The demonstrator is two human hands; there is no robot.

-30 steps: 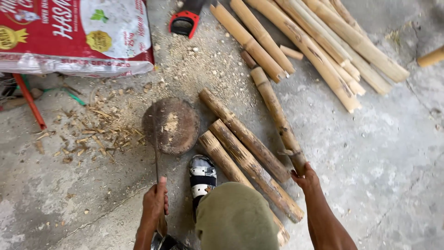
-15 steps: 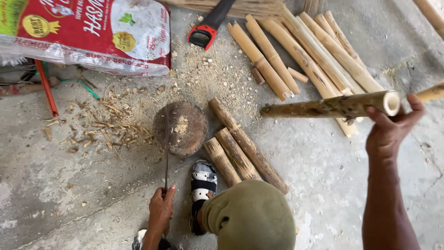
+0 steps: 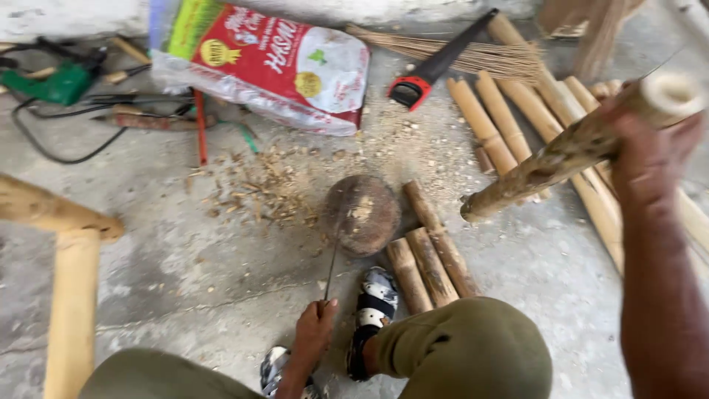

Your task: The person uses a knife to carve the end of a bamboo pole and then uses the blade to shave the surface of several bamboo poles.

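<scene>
- Head view, far left: a pale bamboo frame juts in along the edge, and up in the corner a green power drill lies among dark cables on the concrete floor.
- Moving right, top centre-left: a plump plastic sack lies on its side, red and white with a green band at its left end and round yellow badges on the face; a red rod sits just below its left corner.
- Below it, wood shavings scatter toward the round chopping block.
- Low centre: the left hand is curled closed around a handle, and a thin blade runs up to touch the block's near edge.
- Beside that hand, a sandalled foot and olive-clad knee, with three short bamboo lengths lying just right of the block.
- Top centre: a hand saw with red-and-black grip rests across a twig broom.
- Right: long bamboo poles lie side by side.
- Far right: the right hand, blurred, looks wrapped tight around a mottled bamboo piece, raised off the floor, its cut end uppermost at the right.
</scene>
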